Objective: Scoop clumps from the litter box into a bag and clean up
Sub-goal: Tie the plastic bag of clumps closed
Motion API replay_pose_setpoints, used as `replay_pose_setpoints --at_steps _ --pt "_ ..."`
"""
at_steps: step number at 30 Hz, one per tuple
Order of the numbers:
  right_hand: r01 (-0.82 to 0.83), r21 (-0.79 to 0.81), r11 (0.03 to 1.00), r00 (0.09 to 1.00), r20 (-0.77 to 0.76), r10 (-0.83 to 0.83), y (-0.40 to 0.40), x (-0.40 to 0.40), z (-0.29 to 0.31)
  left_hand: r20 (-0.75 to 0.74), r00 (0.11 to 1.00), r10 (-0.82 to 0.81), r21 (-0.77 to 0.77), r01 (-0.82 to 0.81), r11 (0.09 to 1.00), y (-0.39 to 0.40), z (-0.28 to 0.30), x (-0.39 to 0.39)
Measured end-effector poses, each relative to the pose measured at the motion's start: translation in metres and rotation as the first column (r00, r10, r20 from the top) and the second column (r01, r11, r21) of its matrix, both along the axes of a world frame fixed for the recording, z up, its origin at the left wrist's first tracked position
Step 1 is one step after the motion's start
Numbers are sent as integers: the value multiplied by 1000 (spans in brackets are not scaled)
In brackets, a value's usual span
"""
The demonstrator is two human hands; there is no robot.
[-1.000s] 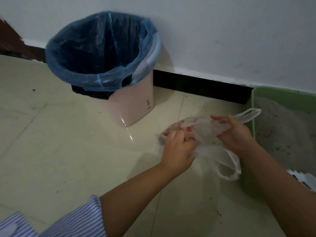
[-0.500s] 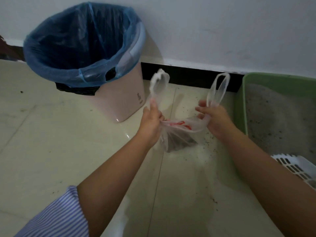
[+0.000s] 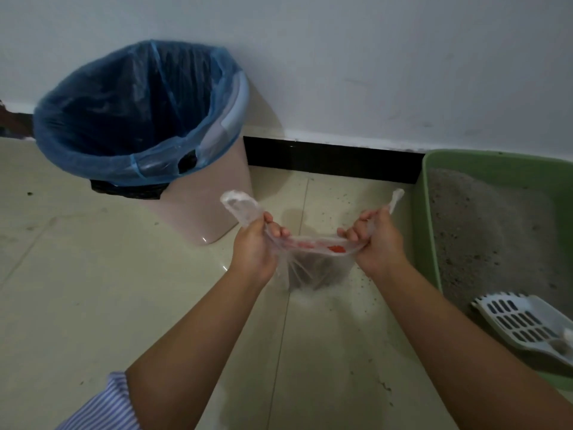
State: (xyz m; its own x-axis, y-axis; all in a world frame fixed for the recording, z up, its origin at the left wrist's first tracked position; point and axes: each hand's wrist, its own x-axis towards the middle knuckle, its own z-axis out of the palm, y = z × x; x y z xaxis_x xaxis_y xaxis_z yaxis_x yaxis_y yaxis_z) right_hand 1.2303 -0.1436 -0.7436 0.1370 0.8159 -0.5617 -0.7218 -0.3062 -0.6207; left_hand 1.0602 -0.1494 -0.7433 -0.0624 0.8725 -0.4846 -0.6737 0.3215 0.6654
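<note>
Bag [image 3: 316,268] hangs mid-frame between our hands, long axis left-right: left hand [image 3: 252,243] grips one handle, right hand [image 3: 376,243] the other. Bin [image 3: 198,212] sits upper left, nearer our left hand.

A glossy cream tiled floor [image 3: 93,290] carries everything here. A pale pink plastic waste bin [image 3: 198,209], lined with a blue plastic bag, stands on it against the wall. To the right of the bin, along the same wall, sits a green plastic litter box [image 3: 424,218] filled with grey litter. Between the bin and the litter box, dark litter grains [image 3: 344,200] lie scattered on the tiles.
</note>
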Motion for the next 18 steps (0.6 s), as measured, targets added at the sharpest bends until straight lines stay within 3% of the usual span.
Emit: replay_pose_setpoints --at_steps 2,5,7,10,13,16,18 --pt "-109 42 993 993 42 107 3 -1 7 47 999 0 -8 0 1000 3 0 -2" --pt "-348 21 937 876 364 317 6 0 17 91 992 -87 -33 90 995 6 2 -7" --pt "-443 -66 894 753 513 412 7 -4 20 11 979 -205 -117 205 972 6 3 -10" --pt "-487 -199 850 604 627 493 1 -13 16 -223 908 -355 -287 287 914 3 -2 -10" --pt "-577 -159 801 348 839 417 -14 -19 4 -434 735 -522 -398 363 842 -1 -7 -7" --pt "-637 -184 748 195 901 388 -22 -23 -3 -557 498 -665 -503 435 747 -2 -11 -4" --pt "-653 -242 718 58 929 366 -24 -25 -3 -582 433 -688 -539 428 725 0 -11 -4"
